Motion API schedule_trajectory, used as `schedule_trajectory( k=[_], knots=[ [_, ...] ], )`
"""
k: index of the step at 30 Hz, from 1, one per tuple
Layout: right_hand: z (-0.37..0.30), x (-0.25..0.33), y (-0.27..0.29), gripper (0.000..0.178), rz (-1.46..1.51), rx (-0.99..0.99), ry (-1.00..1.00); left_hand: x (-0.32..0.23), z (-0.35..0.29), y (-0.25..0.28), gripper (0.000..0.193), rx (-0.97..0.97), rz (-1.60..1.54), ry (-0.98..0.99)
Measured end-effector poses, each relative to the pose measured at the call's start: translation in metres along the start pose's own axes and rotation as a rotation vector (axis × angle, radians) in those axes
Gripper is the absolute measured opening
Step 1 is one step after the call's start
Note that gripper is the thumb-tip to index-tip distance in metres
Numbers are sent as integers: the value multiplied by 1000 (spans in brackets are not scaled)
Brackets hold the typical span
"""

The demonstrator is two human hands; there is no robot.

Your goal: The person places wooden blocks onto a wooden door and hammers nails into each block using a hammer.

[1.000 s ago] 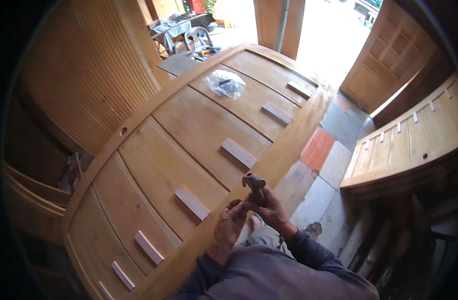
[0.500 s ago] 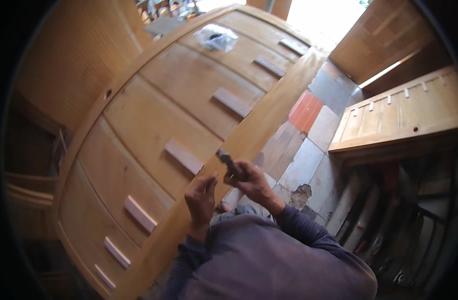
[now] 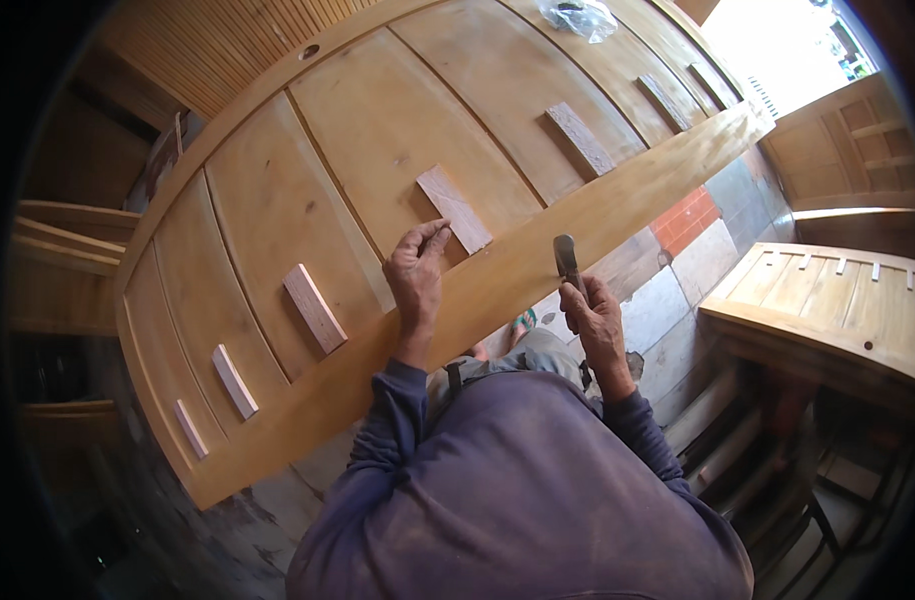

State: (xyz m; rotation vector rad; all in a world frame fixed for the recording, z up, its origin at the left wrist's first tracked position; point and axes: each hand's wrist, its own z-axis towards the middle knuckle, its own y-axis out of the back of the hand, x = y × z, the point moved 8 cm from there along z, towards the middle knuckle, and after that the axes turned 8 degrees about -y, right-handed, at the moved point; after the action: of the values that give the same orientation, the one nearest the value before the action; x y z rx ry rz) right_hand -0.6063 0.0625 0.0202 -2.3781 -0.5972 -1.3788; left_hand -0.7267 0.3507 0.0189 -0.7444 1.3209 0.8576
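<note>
A large pale wooden panel (image 3: 407, 110) with vertical grooves lies in front of me, a plain board (image 3: 517, 265) along its near edge. Small pinkish wood blocks stand in a row across it. Over the left edge of the middle block (image 3: 453, 208), my left hand (image 3: 417, 270) has thumb and fingertips pinched together; anything between them is too small to make out. My right hand (image 3: 597, 325) is closed round the handle of a hammer (image 3: 566, 260). The hammer's dark metal head points up and away, just off the board's near edge.
A clear plastic bag (image 3: 580, 18) lies at the panel's far side. To the right, a smaller panel (image 3: 817, 300) carries similar little blocks. Worn floor tiles (image 3: 667, 270) run between the two. Other wooden pieces lean at the left and far right.
My view has swung, so the panel sits differently in it. My hands have moved apart; the left one is now at the middle block, and the hammer is held to the right.
</note>
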Motion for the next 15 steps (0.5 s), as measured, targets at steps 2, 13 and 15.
schedule_trajectory(
  k=[2,13,15],
  knots=[
    [3,-3,3,36,-41,13,8,-1,4,-12,20,68,135,-59],
    [6,20,7,35,-241,82,-20,-6,82,-26,21,-62,530,-488],
    [8,18,8,36,-241,118,-45,-5,86,-30,20,-81,533,-573]
  ],
)
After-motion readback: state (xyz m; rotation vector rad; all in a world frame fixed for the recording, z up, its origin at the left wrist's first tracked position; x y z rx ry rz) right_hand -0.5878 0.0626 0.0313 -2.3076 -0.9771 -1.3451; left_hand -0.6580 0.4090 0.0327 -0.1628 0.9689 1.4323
